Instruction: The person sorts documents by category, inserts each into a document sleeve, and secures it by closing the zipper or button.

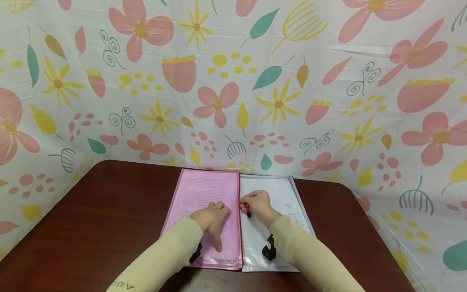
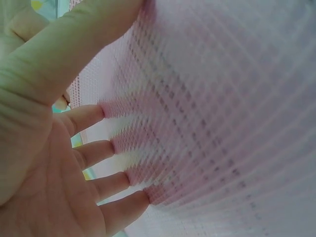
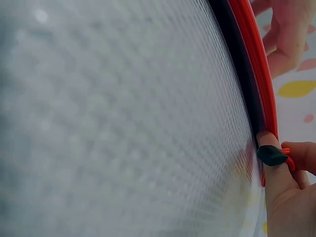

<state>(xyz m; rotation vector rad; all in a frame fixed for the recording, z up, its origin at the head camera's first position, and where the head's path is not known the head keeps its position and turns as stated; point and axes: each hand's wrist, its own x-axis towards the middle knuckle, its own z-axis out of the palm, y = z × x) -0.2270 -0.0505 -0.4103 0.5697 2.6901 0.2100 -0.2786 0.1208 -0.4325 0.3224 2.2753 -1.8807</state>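
A pink mesh zipper pouch (image 1: 197, 190) with printed paper inside lies flat on the table. Against its right side lies a whitish mesh pouch (image 1: 253, 245), also holding paper. My left hand (image 1: 211, 219) rests on the pink pouch, fingers spread and fingertips touching the mesh (image 2: 197, 123). With my right hand (image 1: 258, 202) I pinch a zipper pull (image 1: 248, 211), a red cord with a dark tip, at the seam between the pouches. In the right wrist view, the red zipper (image 3: 254, 54) runs beside a dark edge band; thumb and forefinger hold the pull, partly hiding the slider.
The dark brown table (image 1: 120, 202) extends to both sides of the pouches. Behind it hangs a white cloth (image 1: 226, 61) printed with flowers and leaves. Black wrist cameras (image 1: 269, 249) sit under the sleeves, close above the pouches.
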